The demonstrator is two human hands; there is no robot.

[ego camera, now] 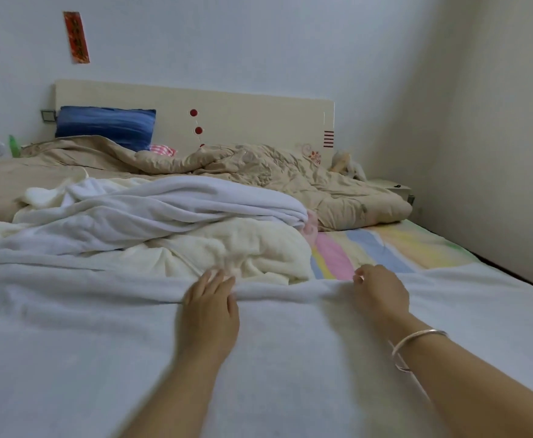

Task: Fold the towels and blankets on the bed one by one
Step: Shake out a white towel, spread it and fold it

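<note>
A large white blanket (107, 336) lies spread flat over the near part of the bed. My left hand (209, 311) rests on its far edge with the fingers straight and the thumb out to the side. My right hand (380, 290), a silver bangle on its wrist, sits on the same edge further right with its fingers curled over the fold. Beyond the edge lie a crumpled cream towel (243, 248) and a bunched white towel (170, 203).
A beige quilt (258, 167) is heaped toward the headboard (243, 115), with a blue pillow (107, 124) at the left. The striped pastel sheet (385, 245) shows at the right. The wall runs close along the bed's right side.
</note>
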